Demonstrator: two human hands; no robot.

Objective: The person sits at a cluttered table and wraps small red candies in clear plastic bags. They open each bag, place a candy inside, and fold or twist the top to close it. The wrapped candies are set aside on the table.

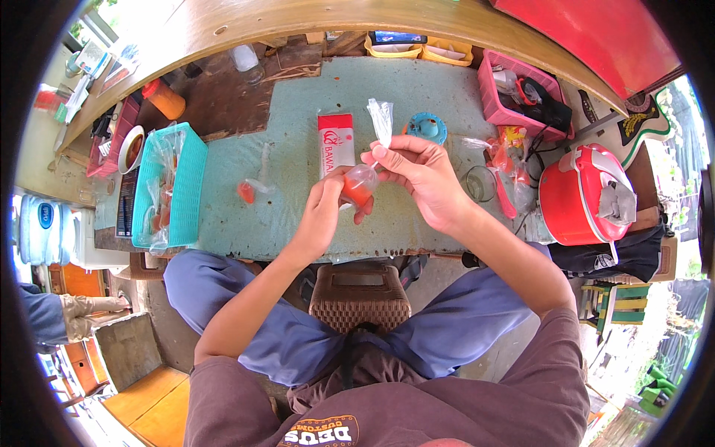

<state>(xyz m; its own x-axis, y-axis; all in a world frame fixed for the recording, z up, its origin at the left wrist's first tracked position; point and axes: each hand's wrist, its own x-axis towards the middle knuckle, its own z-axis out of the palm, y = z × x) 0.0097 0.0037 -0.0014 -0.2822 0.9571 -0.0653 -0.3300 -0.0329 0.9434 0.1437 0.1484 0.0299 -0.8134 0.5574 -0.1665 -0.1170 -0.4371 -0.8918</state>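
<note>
Over the middle of the table, a small clear plastic bag (359, 185) with red-orange sauce in its bottom is between my hands. My left hand (320, 212) is closed around the filled lower part. My right hand (423, 179) pinches the bag's gathered neck, and the whitish loose top (380, 119) sticks up above the fingers. Just beyond my left hand lies a red and white box (336, 141). Another little bag of red sauce (246, 192) rests on the table to the left. A round blue plastic piece (427, 128) sits behind my right hand.
On the left stands a teal basket (196, 186) holding several filled bags. An orange bottle (164, 100) is behind it. To the right are a glass (480, 184), a pink basket (488, 89) of odds and ends, and a red cooler (570, 205). A wooden shelf (298, 18) crosses the back.
</note>
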